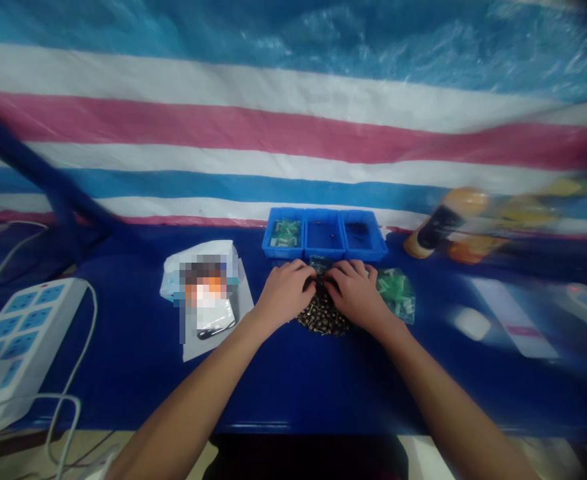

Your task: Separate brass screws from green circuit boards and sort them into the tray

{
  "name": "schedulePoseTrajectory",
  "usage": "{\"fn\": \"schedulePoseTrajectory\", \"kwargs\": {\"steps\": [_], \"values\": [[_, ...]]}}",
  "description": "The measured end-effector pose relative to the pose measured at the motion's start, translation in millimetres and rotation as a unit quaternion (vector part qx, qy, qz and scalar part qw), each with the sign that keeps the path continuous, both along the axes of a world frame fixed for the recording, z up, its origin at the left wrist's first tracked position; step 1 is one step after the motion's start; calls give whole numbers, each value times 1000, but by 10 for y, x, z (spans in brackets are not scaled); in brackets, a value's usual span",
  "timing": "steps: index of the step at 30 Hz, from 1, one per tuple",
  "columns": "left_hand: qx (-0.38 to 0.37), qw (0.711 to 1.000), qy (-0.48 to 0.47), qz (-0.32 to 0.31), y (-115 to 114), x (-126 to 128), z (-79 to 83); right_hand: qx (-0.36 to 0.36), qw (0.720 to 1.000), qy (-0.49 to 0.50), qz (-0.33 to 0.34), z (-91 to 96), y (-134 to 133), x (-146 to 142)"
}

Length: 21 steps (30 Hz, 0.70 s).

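My left hand [289,290] and my right hand [354,293] are close together over a pile of small brass-coloured and dark screw-like pieces [324,317]. Between the fingertips shows a small clear plastic bag [318,263]. The fingers of both hands are curled in and pinched at its two sides; the fingertips are partly hidden. Just right of my right hand lies a heap of clear bags with green markings [397,293]. Behind the hands stands a blue three-part tray [325,254]. Its left compartment holds similar green bags [286,233], the middle one a few tiny pieces, the right one something dark.
A phone [216,317] lies on white paper [246,293] beside a white packet [228,252] at left. A white power strip [48,320] with cables sits far left. Blurred at right are a bottle [438,227], a white rounded object [472,323] and a pale flat box [513,320].
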State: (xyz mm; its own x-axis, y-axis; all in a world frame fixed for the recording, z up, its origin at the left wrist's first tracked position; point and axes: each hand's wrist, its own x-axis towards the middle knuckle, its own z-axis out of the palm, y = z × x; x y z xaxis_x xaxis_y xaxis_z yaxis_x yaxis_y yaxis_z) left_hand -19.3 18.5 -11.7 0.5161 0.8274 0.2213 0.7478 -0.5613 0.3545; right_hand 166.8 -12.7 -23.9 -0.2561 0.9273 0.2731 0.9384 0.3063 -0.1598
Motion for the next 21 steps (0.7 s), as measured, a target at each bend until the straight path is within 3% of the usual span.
{"fn": "schedulePoseTrajectory", "kwargs": {"steps": [7,21], "values": [[-5,1000,14,0,-19,2,24,-25,999,38,-19,-2,29,16],[-5,1000,22,6,-27,3,2,-6,999,45,22,-8,42,10]]}}
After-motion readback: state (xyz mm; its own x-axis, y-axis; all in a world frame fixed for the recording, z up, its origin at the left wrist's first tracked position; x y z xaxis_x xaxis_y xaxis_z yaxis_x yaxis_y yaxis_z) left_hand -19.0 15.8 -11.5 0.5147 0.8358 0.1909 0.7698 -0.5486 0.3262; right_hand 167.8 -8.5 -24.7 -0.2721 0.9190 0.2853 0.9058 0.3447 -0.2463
